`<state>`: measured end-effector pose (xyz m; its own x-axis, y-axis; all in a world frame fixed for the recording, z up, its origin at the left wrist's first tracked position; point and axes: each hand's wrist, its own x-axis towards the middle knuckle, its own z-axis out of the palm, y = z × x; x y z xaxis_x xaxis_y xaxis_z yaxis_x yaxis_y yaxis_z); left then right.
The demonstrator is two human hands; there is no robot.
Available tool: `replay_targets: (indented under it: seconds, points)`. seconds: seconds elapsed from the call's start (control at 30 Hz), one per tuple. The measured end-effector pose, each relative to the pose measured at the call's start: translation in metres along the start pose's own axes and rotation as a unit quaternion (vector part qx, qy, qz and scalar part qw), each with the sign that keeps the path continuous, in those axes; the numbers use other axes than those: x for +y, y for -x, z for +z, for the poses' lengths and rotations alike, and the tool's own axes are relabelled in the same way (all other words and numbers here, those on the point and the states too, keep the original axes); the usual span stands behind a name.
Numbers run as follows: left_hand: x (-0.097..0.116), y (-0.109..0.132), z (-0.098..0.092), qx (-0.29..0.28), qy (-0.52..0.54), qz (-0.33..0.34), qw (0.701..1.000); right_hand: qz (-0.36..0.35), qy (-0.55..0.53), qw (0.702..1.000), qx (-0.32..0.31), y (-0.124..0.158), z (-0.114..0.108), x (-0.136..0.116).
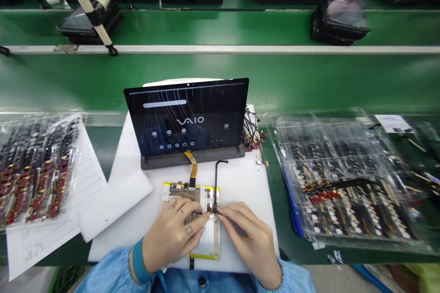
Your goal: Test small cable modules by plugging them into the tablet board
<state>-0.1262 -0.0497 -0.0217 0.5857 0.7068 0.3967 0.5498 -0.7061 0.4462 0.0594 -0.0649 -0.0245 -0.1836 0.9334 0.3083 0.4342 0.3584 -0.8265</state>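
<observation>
- The step in hand is judged to be the seating of a black cable (pixel 216 183) onto the open assembly (pixel 182 191), which lies flat on the white foam pad (pixel 247 178) on the bench (pixel 292 87).
- The cable's lower end is pinched between the narrowed fingers (pixel 225 213) of the right hand (pixel 247 242), just over the middle of the assembly. From there the cable rises and hooks to the right at its free upper end.
- The left hand (pixel 175 233) is laid over the assembly's left part, its fingers (pixel 202 219) drawn close together and touching the board right beside the cable end. Whether they grip the cable too cannot be told.
- The two sets of fingertips are almost touching, with the cable end between them.
- An orange flex ribbon (pixel 193 165) is seen running from the assembly's top edge up to the lit tablet (pixel 187 119), which is propped in a grey stand (pixel 192 158) just behind.
- The next move is judged to call for a small, square press at the joint, with the assembly held steady so that the ribbon is not tugged.
- Clear trays of parts (pixel 343 183) are set to the right, further trays (pixel 34 169) to the left, and loose wires (pixel 252 135) beside the stand.
</observation>
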Motion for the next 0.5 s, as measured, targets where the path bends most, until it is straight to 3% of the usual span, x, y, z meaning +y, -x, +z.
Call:
replay_targets:
  seconds: [0.5]
  points:
    - [-0.0012,0.0012,-0.0013,-0.001,0.015,-0.009,1.0,-0.002,0.012,1.0,-0.005,0.0022,0.0019,0.0021]
